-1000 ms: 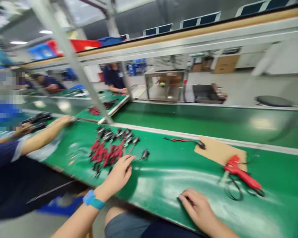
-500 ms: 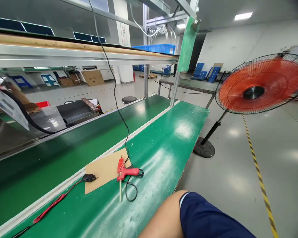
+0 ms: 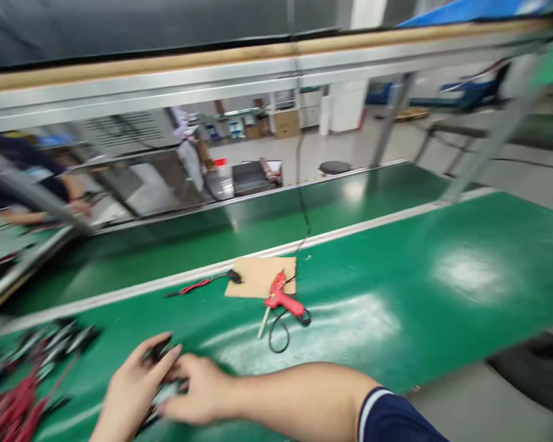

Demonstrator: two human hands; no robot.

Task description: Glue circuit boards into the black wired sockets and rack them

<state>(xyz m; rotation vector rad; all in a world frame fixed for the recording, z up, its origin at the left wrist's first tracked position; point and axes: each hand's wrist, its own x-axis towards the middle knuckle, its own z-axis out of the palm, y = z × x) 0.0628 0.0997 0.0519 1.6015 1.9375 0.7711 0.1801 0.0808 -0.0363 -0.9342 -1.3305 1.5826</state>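
My left hand (image 3: 131,383) pinches a small black part (image 3: 159,348) between thumb and fingers over the near edge of the green worktop (image 3: 359,288). My right hand (image 3: 203,390) is closed close against it, around something dark and pale that blur hides. Between and below the hands, a dark piece shows partly. Beyond them, a red hot glue gun (image 3: 283,298) with a glue stick in it lies partly on a cardboard piece (image 3: 253,273). A black part with a red wire (image 3: 234,276) rests at that cardboard's left edge.
At the left lies a pile of black parts with red wires (image 3: 23,387). A black cord (image 3: 299,178) hangs down to the glue gun. A metal-framed shelf (image 3: 166,92) crosses above the conveyor belt (image 3: 203,236). A co-worker's arm (image 3: 69,202) shows at far left.
The view has swung left, bringing the wire pile and a co-worker into sight. Both my hands now show, holding a black part. The glue gun stays on the cardboard.
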